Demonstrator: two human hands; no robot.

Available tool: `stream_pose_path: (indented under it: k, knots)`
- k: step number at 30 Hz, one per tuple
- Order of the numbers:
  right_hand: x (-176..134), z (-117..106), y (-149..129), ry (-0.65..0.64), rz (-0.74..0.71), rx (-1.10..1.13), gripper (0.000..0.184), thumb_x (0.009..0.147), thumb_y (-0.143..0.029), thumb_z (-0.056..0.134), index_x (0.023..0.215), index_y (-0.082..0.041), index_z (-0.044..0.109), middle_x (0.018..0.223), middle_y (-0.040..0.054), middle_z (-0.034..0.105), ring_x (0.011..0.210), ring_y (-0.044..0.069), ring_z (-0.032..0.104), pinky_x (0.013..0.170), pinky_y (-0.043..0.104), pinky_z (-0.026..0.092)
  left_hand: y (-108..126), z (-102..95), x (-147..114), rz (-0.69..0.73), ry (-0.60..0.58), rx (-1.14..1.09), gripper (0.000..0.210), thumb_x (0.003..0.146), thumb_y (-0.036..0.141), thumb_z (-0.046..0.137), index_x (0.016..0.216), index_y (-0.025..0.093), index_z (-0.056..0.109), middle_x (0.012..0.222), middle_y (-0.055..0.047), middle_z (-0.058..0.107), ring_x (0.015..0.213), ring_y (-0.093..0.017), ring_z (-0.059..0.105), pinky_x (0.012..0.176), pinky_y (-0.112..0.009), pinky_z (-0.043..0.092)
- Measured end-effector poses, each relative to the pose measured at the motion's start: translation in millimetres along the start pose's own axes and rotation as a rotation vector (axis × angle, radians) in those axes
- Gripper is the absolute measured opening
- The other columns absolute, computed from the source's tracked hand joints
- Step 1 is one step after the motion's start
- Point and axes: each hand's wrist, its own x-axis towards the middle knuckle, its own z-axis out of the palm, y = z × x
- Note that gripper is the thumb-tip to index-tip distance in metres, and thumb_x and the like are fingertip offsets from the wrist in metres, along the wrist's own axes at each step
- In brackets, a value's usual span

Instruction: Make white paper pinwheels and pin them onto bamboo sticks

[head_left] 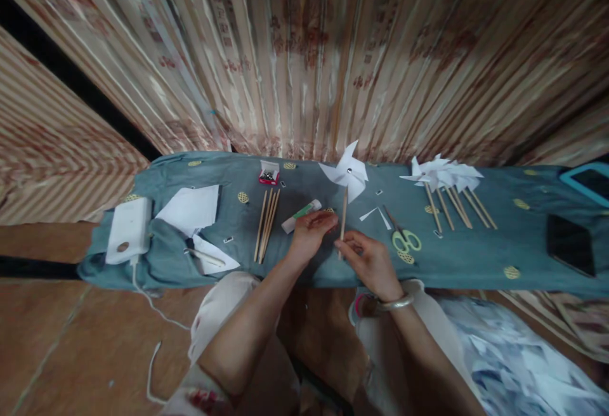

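Note:
A white paper pinwheel [351,178] on a wooden stick stands upright in view, a round metal pin head at its centre. My right hand [368,257], with a bangle at the wrist, pinches the lower end of the stick between thumb and fingers. Just to the left, my left hand [313,229] is open, its fingers stretched out beside the stick and apart from it. Beyond that hand lies a green and white glue stick [301,215]. Green-handled scissors [404,237] and thin paper scraps [378,214] rest to the right.
Several finished pinwheels [447,178] lie at the right, near a dark phone [569,245] and a blue-rimmed device [590,181]. To the left are loose sticks [268,226], a red box of pins [269,174], white paper sheets [193,208], a pen [207,255] and a white power strip [128,229].

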Motion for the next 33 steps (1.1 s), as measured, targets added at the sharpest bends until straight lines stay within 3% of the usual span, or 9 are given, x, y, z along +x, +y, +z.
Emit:
stream_pose_path:
  k: [4,8,12,16,24,33]
  knots:
    - [-4,-31,12,0.129,-0.002,-0.204,0.034,0.092,-0.049,0.051,0.077,-0.021,0.063,0.064,0.0005,0.068,0.056,0.014,0.061,0.056,0.024,0.041,3,-0.5,-2,-0.027,-0.015,0.024,0.031,0.059,0.04,0.082,0.075,0.016,0.074,0.068,-0.002,0.069,0.068,-0.016,0.064,0.064,-0.026,0.048]
    - [2,-80,41,0.187,0.042,-0.45,0.033,0.091,-0.048,0.05,0.079,-0.021,0.065,0.067,0.0032,0.072,0.061,0.018,0.066,0.059,0.026,0.042,4,0.2,-2,-0.015,-0.041,0.021,0.032,0.056,0.041,0.083,0.073,0.015,0.074,0.066,-0.002,0.069,0.065,-0.014,0.061,0.063,-0.026,0.048]
    - [18,-130,78,0.147,0.184,-0.826,0.027,0.089,-0.04,0.051,0.087,-0.02,0.069,0.076,0.0093,0.075,0.07,0.025,0.07,0.058,0.029,0.04,3,1.9,-1,-0.017,-0.052,0.023,0.032,0.054,0.041,0.083,0.071,0.015,0.074,0.064,-0.003,0.068,0.064,-0.014,0.06,0.062,-0.026,0.047]
    - [33,-162,103,0.063,0.262,-1.012,0.031,0.092,-0.036,0.046,0.095,-0.018,0.071,0.087,0.0139,0.077,0.08,0.029,0.072,0.061,0.031,0.041,0,3.2,1,-0.02,-0.037,0.018,0.028,0.052,0.038,0.083,0.068,0.016,0.074,0.06,-0.002,0.066,0.06,-0.013,0.058,0.06,-0.026,0.046]
    - [51,-168,113,-0.092,0.395,-1.149,0.034,0.096,-0.036,0.043,0.104,-0.016,0.069,0.095,0.0175,0.075,0.091,0.031,0.072,0.072,0.034,0.046,-6,3.1,2,-0.024,-0.058,0.064,0.018,0.059,0.03,0.079,0.068,0.016,0.073,0.062,-0.002,0.066,0.061,-0.014,0.059,0.062,-0.027,0.048]
    - [73,-159,127,-0.138,0.479,-1.18,0.038,0.097,-0.034,0.043,0.108,-0.008,0.069,0.103,0.0229,0.073,0.099,0.033,0.07,0.078,0.038,0.049,-3,1.8,-1,-0.016,-0.088,0.104,0.008,0.066,0.023,0.074,0.071,0.016,0.074,0.064,-0.002,0.067,0.063,-0.015,0.06,0.065,-0.027,0.048]
